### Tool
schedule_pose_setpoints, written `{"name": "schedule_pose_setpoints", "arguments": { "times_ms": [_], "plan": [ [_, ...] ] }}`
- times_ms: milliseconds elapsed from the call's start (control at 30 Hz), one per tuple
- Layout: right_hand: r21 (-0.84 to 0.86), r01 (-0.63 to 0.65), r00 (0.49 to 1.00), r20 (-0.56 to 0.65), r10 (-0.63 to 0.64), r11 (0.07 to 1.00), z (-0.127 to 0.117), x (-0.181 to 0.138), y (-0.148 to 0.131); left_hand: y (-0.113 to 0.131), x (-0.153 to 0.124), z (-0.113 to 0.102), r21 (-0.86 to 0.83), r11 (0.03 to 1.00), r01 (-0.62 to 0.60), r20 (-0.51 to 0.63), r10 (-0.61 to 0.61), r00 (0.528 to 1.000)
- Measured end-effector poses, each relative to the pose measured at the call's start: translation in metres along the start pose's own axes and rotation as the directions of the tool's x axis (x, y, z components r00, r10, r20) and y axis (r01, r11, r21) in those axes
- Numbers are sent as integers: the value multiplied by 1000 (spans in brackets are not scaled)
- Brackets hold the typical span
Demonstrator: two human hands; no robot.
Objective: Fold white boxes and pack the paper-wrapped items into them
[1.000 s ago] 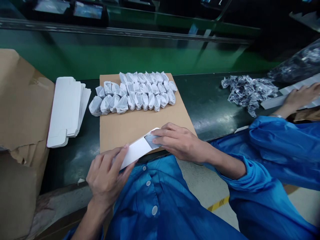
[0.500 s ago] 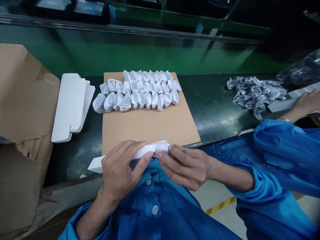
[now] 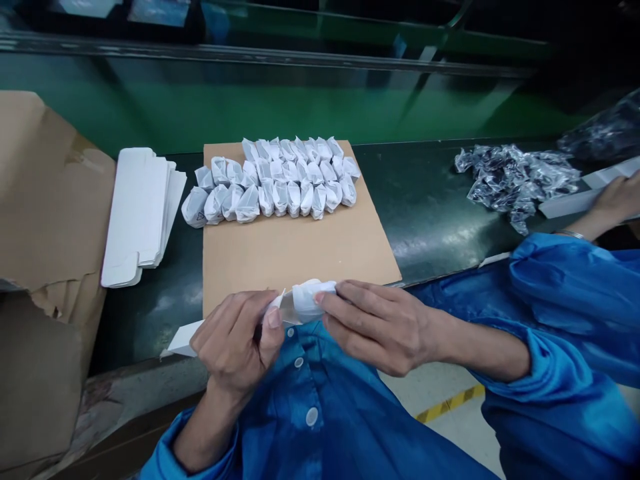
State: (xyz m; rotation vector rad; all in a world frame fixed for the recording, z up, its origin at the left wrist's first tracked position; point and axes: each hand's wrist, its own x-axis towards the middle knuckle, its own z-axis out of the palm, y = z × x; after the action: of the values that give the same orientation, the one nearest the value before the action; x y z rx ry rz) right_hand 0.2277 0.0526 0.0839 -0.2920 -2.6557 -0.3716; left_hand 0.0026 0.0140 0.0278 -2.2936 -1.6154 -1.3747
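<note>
My left hand (image 3: 237, 340) is closed around a slim white carton (image 3: 185, 339), whose far end sticks out to the left below the fingers. A small white flap shows by my left thumb. My right hand (image 3: 383, 323) pinches a white wrapped packet (image 3: 309, 299) between thumb and fingers, in line with the carton. A greyish, see-through part spans the short gap between the hands; I cannot tell what it belongs to. Just beyond, rows of similar white wrapped packets (image 3: 280, 187) lie on a brown cardboard sheet (image 3: 295, 253).
Flat white cartons (image 3: 135, 213) are stacked to the left, beside a large torn cardboard box (image 3: 45, 220). On the right lies a heap of clear plastic bags (image 3: 520, 180). A co-worker's hand (image 3: 613, 203) holds a white carton there. The dark green bench (image 3: 400, 200) has its edge at my front.
My hands have drawn slightly apart, the left one moving left with the carton. More of the white packet in my right hand shows between them.
</note>
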Motion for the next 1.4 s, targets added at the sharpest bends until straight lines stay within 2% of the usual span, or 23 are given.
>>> {"name": "schedule_pose_setpoints", "arguments": {
  "times_ms": [133,233,333,500,600,667,733,767,833,900,933,1000,1067,1200,1233,1300,1367,1400],
  "plan": [
    [31,46,998,35,-47,998,0,3,1,-3,-2,2,24,999,-48,23,47,999],
    [61,23,999,44,-26,998,-1,12,7,-4,-1,1,32,993,-114,48,113,992],
    [65,10,997,75,-15,998,-3,22,12,-5,5,-2,-12,997,-81,81,82,993],
    [-98,74,994,85,-66,992,6,28,6,-8,9,-2,-49,999,-7,149,14,989],
    [-106,6,999,54,0,994,14,28,2,-10,10,-3,-33,998,50,206,-42,978],
    [-46,-31,999,-9,30,998,18,28,1,-11,10,-4,-69,995,79,229,-61,971],
    [170,-120,991,-41,129,978,20,27,-1,-10,9,-6,-127,988,93,241,-61,969],
    [310,-206,974,-29,226,928,20,27,-3,-10,8,-6,-142,985,95,241,-58,969],
    [531,-379,899,19,437,758,21,26,-10,-8,7,-4,-121,988,93,216,-65,974],
    [619,-472,826,60,561,628,22,26,-19,-7,6,1,-47,995,89,175,-79,981],
    [639,-477,818,72,570,603,23,26,-23,-7,6,3,-2,996,89,150,-88,985],
    [657,-477,827,111,551,584,25,27,-30,-7,7,8,78,993,94,111,-102,989],
    [628,-494,818,101,567,602,27,27,-34,-6,11,11,115,987,115,89,-126,988],
    [504,-580,741,-2,672,640,37,32,-35,8,24,17,78,981,175,59,-180,982],
    [498,-611,709,0,705,615,39,33,-32,12,29,19,40,981,192,69,-194,979],
    [534,-679,613,34,789,504,36,29,-15,14,43,22,-51,983,177,127,-169,977],
    [588,-717,505,70,860,373,24,10,18,1,58,19,-55,992,113,150,-104,983],
    [599,-723,486,88,870,343,14,-7,41,-14,64,15,14,996,84,138,-85,987]
  ]
}}
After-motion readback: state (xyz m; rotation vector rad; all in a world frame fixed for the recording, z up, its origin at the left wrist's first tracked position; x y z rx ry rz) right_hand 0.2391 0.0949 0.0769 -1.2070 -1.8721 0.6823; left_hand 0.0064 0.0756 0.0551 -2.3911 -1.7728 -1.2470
